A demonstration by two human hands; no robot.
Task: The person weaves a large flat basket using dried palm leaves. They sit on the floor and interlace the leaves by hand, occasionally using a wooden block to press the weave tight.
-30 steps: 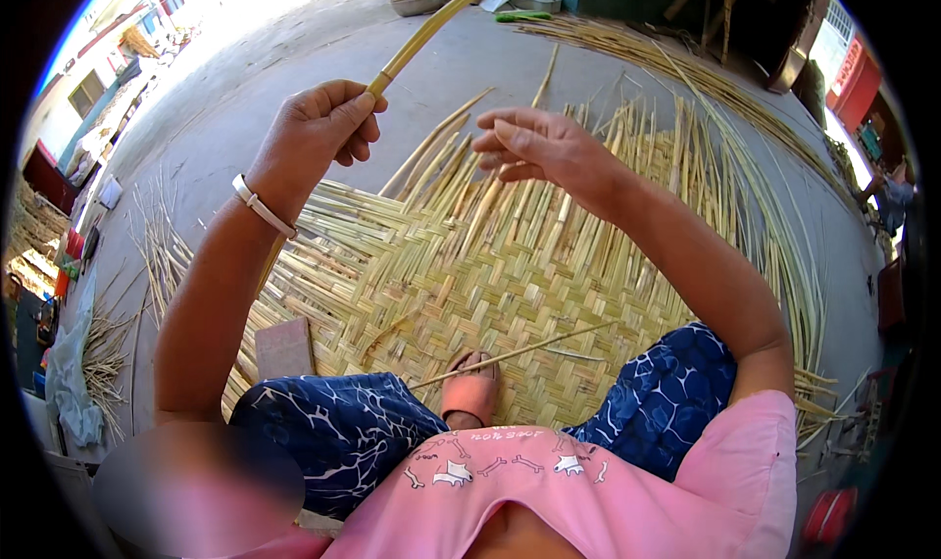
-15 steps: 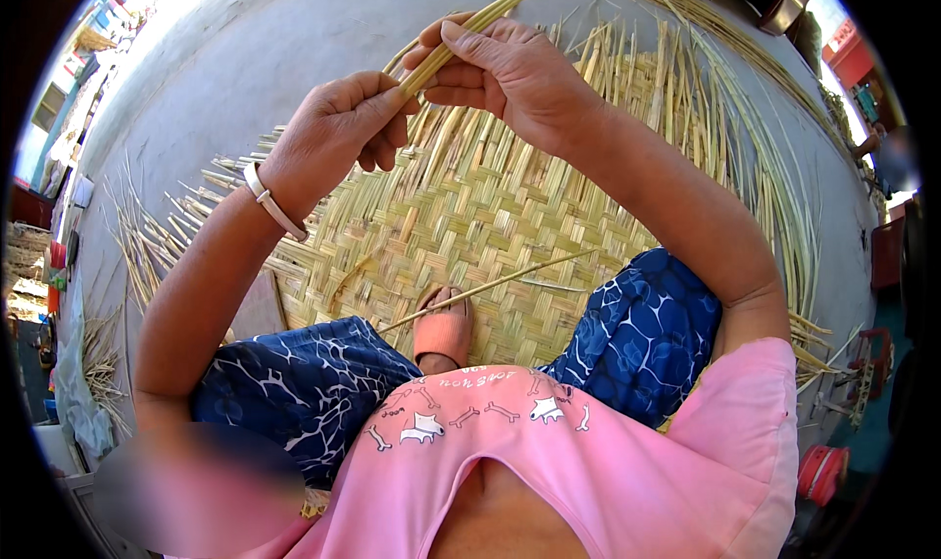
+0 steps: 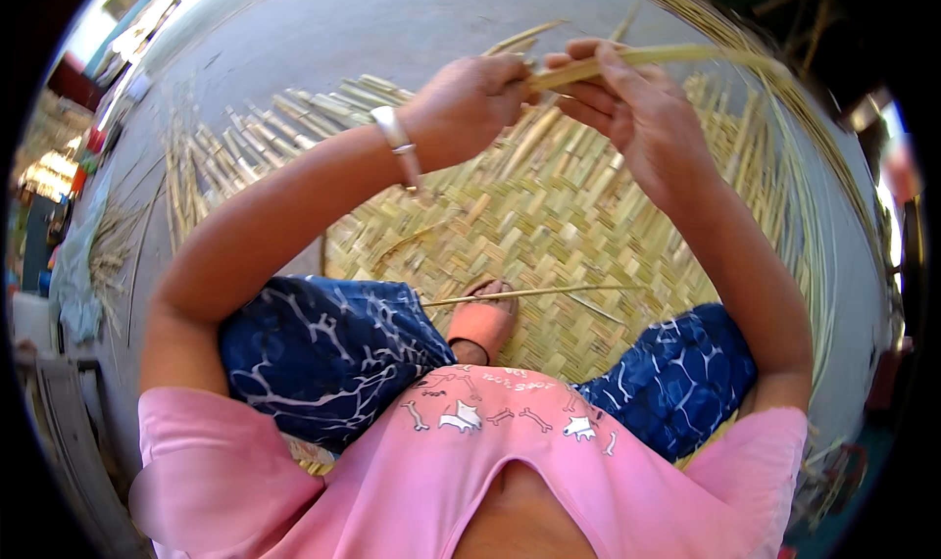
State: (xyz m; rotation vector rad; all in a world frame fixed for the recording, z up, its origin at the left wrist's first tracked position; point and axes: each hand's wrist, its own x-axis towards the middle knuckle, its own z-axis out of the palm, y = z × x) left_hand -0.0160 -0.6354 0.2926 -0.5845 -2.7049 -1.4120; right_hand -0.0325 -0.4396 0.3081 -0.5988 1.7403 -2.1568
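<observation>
My left hand (image 3: 470,108), with a pale bracelet (image 3: 397,145) at the wrist, is closed around one end of a few flat, yellow-green reed strips (image 3: 676,55). Just to its right, my right hand (image 3: 637,108) pinches the same strips between thumb and fingers. From there they arch away to the right. Beneath both hands lies a reed mat (image 3: 529,236) in a diagonal weave, its far and side ends loose and unwoven. A thin stalk (image 3: 559,292) rests across the near part of the mat, by my sandalled foot (image 3: 484,326).
Long reeds (image 3: 706,12) lie in a curved bundle at the far right. Thin green strips (image 3: 809,236) run along the mat's right side. On the left, a translucent plastic sheet (image 3: 80,270) and dry stalks (image 3: 120,245) lie on the grey floor (image 3: 294,35).
Both hands have moved to the right in the view with the strips. The strips, which pointed up to the right, now lie nearly level, and the view has shifted.
</observation>
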